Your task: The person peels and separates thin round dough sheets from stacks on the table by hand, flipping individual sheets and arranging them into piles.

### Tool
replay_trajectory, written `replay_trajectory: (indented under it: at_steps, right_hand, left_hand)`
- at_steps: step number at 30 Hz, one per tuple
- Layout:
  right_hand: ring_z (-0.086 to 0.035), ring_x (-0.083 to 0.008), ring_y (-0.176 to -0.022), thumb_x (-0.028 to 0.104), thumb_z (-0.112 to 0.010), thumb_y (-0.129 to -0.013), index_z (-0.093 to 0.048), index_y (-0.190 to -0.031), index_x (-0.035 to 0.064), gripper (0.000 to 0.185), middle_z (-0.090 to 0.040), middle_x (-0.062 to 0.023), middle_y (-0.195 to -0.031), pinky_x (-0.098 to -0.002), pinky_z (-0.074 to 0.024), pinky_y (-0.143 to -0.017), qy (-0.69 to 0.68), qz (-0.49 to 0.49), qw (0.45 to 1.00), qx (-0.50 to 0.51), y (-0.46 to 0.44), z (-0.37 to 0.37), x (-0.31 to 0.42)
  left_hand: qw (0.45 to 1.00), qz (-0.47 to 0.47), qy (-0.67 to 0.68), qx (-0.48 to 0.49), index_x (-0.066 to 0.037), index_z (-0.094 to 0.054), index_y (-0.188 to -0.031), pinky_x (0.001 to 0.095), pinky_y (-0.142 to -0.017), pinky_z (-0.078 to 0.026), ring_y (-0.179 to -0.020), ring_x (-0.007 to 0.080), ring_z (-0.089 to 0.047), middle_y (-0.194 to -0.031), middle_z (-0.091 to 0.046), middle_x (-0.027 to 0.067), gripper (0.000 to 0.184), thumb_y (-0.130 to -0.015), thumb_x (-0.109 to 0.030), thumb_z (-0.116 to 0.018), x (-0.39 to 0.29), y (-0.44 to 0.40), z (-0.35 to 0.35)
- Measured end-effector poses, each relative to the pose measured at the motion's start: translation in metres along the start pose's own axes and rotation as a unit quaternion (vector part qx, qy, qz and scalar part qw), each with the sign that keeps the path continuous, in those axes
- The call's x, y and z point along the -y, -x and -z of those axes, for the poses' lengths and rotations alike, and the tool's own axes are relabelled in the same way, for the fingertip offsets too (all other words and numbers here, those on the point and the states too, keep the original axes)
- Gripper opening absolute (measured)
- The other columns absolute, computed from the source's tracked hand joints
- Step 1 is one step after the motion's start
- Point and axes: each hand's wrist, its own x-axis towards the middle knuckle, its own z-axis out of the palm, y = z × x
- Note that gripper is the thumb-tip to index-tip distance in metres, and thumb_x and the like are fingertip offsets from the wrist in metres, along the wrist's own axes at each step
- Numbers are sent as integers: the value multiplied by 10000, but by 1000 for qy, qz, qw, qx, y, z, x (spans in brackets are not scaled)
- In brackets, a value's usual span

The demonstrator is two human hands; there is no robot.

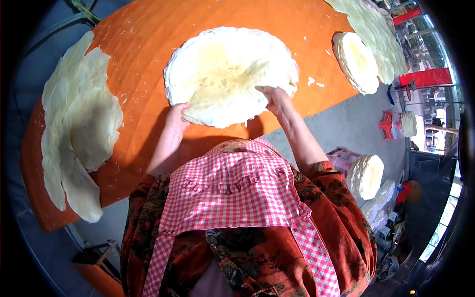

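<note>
A thick stack of thin round flatbreads lies on the orange-covered table in front of me, white at the rim and browned in the middle. My left hand grips its near left edge, thumb on top and the other fingers mostly hidden. At the near right edge, my right hand holds the rim, with fingertips resting on the upper face. The top sheet dips and creases between the hands and the centre.
Overlapping pale sheets spread along the table's left side. A smaller flatbread stack sits at the right edge beside more greenish sheets. Beyond the table, another stack and a red stool stand to the right.
</note>
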Motion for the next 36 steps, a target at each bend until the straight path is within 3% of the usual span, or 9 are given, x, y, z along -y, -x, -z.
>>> replay_trajectory:
  at_steps: [4,7,9,14,25,29,33,35,36]
  right_hand:
    - [-620,-195,-898,-51,-575,-794,-549,-1078,-17,288,-639,-116,-986,-312,-497,-840,14,209,963,172,21,-41,33]
    - [-615,-159,-747,-34,-594,-801,-562,-1046,-3,249,-640,-86,-876,-272,-504,-683,-40,166,975,143,13,-31,17]
    - [-457,-119,-453,15,-637,-797,-562,-933,-10,157,-580,-68,-707,-253,-291,-363,84,112,989,37,-42,24,-26]
    - [-546,-184,-512,117,-714,-762,-543,-853,-25,240,-579,-99,-707,-296,-414,-366,261,95,952,-129,-35,21,-38]
    - [-607,-186,-530,256,-721,-784,-540,-951,-70,409,-601,-126,-723,-272,-485,-391,333,79,935,-97,6,26,-44]
    - [-637,-244,-764,425,-585,-861,-562,-1080,-32,507,-623,-153,-926,-372,-540,-648,-39,-204,978,-4,37,22,-59]
    - [-584,-254,-924,371,-568,-875,-505,-1215,13,498,-586,-114,-1050,-377,-496,-775,-133,-38,990,6,33,8,-53]
    - [-514,-271,-1087,283,-568,-864,-452,-1253,-10,500,-523,-124,-1203,-430,-439,-915,-120,-40,992,9,21,24,-55]
    - [-495,-278,-1134,224,-569,-852,-435,-1263,-24,498,-506,-131,-1247,-444,-418,-966,-113,-44,993,-5,25,20,-49]
  left_hand:
    - [999,26,19,34,38,-509,-1135,413,-848,-502,-989,279,-597,-1067,-606,141,356,-804,-66,-590,-5,3,6]
    - [998,17,45,41,39,-503,-1140,402,-847,-508,-988,275,-600,-1073,-604,145,354,-815,-68,-593,0,-2,13]
    - [998,-6,50,33,41,-501,-1141,390,-838,-515,-986,272,-603,-1079,-601,151,351,-818,-63,-592,0,0,9]
    - [998,-34,50,20,32,-510,-1121,344,-771,-537,-965,255,-613,-1083,-595,152,324,-818,-54,-589,5,6,10]
    - [996,-56,64,-20,-8,-518,-1119,358,-806,-511,-1005,241,-586,-1103,-583,126,344,-792,-57,-613,-14,37,-34]
    - [997,-60,52,-22,-17,-534,-1061,300,-704,-488,-875,203,-588,-1044,-592,112,275,-803,-70,-611,-21,50,-53]
    - [998,-35,-32,-48,-35,-564,-989,213,-472,-398,-648,120,-537,-977,-601,100,191,-845,-160,-576,0,76,-46]
    - [930,7,-365,47,-8,-561,-1086,224,-679,-451,-853,135,-593,-1045,-608,102,289,-871,-197,-531,8,71,-13]
    - [959,-34,-276,62,-5,-552,-1116,245,-710,-465,-892,149,-595,-1077,-603,112,323,-874,-218,-527,23,54,9]
